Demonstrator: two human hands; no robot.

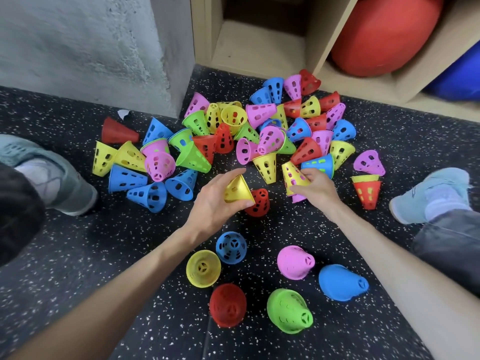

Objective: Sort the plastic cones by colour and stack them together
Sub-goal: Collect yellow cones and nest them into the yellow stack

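We are gripping a yellow cone [237, 189] in our left hand [220, 201], fingers curled over its narrow end and thumb under its rim, lifted just above a red cone [258, 202] lying on the floor [130, 255]. Our right hand [315, 187] is closing its fingers round a second yellow cone [293, 176] at the near edge of the pile [259, 131]; a pink cone seems to be nested under it, though we cannot tell how firmly.

So we are judging that we are in the yellow round of sorting, gathering two at once. Nearer us, six starts are standing or leaning on the floor: a yellow stack [203, 268], a blue one [231, 247], a pink one [294, 262], a second blue one [341, 283], a red one [227, 305] and a green one [288, 310]. How many cones each is holding we cannot tell from above.

Next we are likely needing to shake the pink cone free, then bring both yellows back to the yellow stack and drop them over it, wide end down, so they seat squarely. Most of the pile is yet unsorted, spread between our two shoes [428, 193] and reaching to the wooden shelf [259, 48], where a red ball [384, 35] is sitting.
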